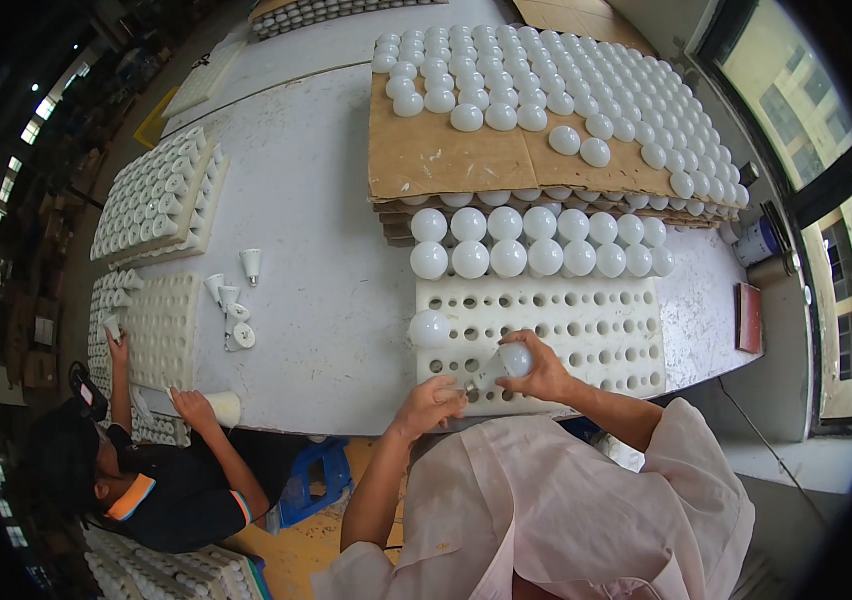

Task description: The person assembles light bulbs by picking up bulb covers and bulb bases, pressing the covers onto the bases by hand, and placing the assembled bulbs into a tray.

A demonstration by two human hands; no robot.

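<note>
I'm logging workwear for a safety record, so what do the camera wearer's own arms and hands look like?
The left hand and right hand are both ungloved, and the forearms are bare. The loose shirt is pale pinkish; its right sleeve ends near the elbow. Where the left one ends is unclear.

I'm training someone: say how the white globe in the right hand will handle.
Glossy, the globe may feel slippery in the right hand. Its rounded side could make it roll on the flat table.
</note>
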